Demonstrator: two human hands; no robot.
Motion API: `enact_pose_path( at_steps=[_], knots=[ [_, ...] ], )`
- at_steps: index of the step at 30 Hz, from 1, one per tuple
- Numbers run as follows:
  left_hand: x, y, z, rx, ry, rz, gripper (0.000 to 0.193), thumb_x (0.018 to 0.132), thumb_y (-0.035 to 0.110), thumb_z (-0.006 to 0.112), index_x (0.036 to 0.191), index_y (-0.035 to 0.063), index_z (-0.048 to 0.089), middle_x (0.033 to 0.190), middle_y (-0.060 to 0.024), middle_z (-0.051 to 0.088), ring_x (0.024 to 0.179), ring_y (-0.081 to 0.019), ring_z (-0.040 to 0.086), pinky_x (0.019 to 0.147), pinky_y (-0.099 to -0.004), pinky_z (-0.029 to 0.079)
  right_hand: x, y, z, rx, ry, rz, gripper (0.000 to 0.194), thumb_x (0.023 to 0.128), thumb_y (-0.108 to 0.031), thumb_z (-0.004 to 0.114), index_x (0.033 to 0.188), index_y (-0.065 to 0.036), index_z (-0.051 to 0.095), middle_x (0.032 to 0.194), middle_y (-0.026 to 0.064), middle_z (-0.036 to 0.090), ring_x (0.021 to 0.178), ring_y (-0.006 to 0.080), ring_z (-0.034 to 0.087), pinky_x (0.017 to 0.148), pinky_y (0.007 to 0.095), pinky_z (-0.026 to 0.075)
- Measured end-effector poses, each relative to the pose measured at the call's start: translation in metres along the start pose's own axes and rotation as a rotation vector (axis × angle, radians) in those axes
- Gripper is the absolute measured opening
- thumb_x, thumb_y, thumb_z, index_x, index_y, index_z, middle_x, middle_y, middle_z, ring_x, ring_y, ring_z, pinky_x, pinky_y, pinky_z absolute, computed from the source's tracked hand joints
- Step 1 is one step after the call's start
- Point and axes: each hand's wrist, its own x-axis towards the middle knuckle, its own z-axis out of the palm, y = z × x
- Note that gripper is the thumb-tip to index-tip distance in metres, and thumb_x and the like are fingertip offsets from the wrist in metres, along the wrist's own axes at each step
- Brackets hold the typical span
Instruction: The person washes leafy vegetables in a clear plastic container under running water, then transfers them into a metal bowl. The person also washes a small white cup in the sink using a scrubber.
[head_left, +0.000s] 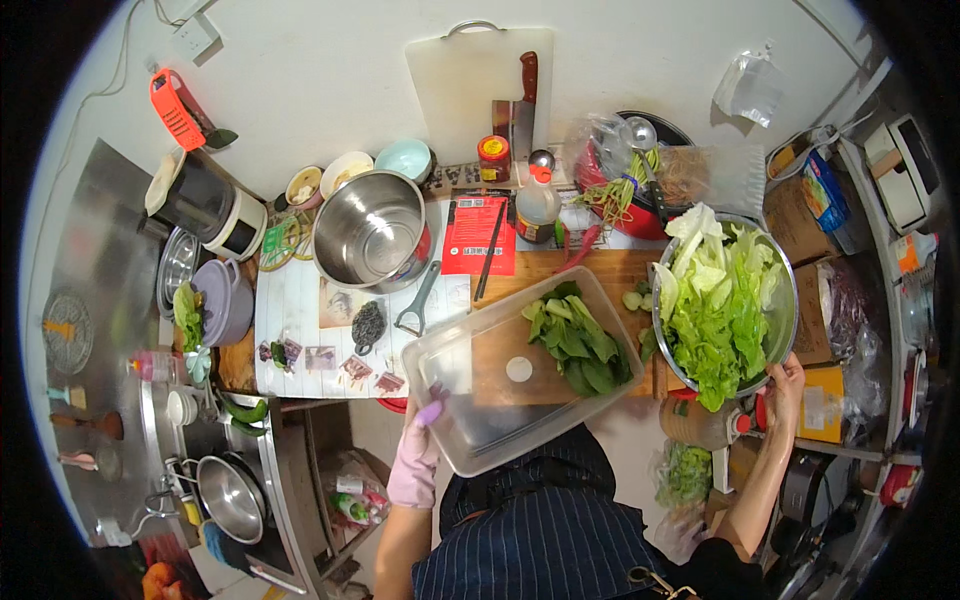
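My left hand (420, 454), in a pink and lilac rubber glove, grips the left side of a translucent plastic container (480, 431). The container is held tilted over the table's front edge. Dark green leafy vegetables (581, 341) lie in its right end. My bare right hand (784, 390) holds the lower right rim of a round metal bowl (790, 300) heaped with pale green lettuce leaves (720, 307). Pieces of pale green vegetable (637, 298) lie between bowl and container on a wooden board (536, 262), which the container partly covers.
A deep steel pot (371, 225), a peeler (416, 304), a steel scourer (368, 324) and chopsticks (491, 251) lie left of centre. Behind stand a sauce bottle (537, 206), a jar (494, 159) and a cleaver (517, 112) against a white cutting board (450, 82). A sink (281, 480) is lower left.
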Motion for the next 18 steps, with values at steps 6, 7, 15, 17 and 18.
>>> enact_pose_path(
  at_steps=[6, 7, 15, 17, 18],
  knots=[
    [0.022, -0.011, 0.001, 0.148, 0.026, -0.035, 0.068, 0.091, 0.030, 0.066, 0.152, 0.0214, 0.036, 0.138, -0.0057, 0.049, 0.125, -0.0243, 0.049, 0.103, -0.0469, 0.040, -0.016, -0.001, 0.056, 0.007, -0.130, 0.090, 0.023, 0.083, 0.011, 0.054, 0.103, 0.005, 0.065, 0.094, 0.0129, 0.070, 0.067, 0.0138, 0.069, 0.052, 0.0286, 0.061],
    [0.020, -0.007, 0.005, 0.195, 0.026, -0.010, 0.068, 0.092, 0.032, 0.066, 0.152, 0.0182, 0.036, 0.138, -0.0062, 0.050, 0.125, -0.0241, 0.049, 0.104, -0.0460, 0.039, -0.019, 0.004, 0.070, 0.049, -0.206, 0.085, 0.023, 0.083, 0.011, 0.054, 0.103, 0.005, 0.064, 0.094, 0.0122, 0.070, 0.063, 0.0130, 0.068, 0.049, 0.0285, 0.060],
    [-0.054, 0.068, 0.077, 0.192, -0.007, 0.220, 0.066, 0.099, 0.048, 0.053, 0.142, -0.0014, 0.044, 0.137, -0.0171, 0.053, 0.127, -0.0257, 0.052, 0.104, -0.0391, 0.043, -0.026, 0.035, 0.202, -0.202, -0.605, 0.298, 0.021, 0.082, 0.008, 0.060, 0.102, 0.002, 0.063, 0.075, 0.0007, 0.063, 0.055, 0.0058, 0.056, 0.045, 0.0214, 0.042],
    [-0.068, 0.081, 0.084, 0.184, -0.062, -0.066, 0.067, 0.095, 0.052, 0.059, 0.138, 0.0008, 0.049, 0.126, -0.0110, 0.062, 0.114, -0.0202, 0.059, 0.096, -0.0314, 0.047, -0.025, 0.032, 0.227, -0.195, -0.828, 0.281, 0.021, 0.081, 0.005, 0.061, 0.102, 0.002, 0.065, 0.081, 0.0032, 0.066, 0.062, 0.0089, 0.062, 0.048, 0.0238, 0.048],
    [-0.079, 0.079, 0.084, 0.196, -0.046, -0.017, 0.062, 0.097, 0.046, 0.059, 0.138, 0.0014, 0.048, 0.123, -0.0089, 0.064, 0.108, -0.0178, 0.062, 0.095, -0.0284, 0.048, -0.025, 0.031, 0.241, -0.169, -0.941, 0.267, 0.021, 0.081, 0.004, 0.062, 0.102, 0.002, 0.066, 0.084, 0.0045, 0.068, 0.066, 0.0105, 0.065, 0.049, 0.0250, 0.051]
  ],
)
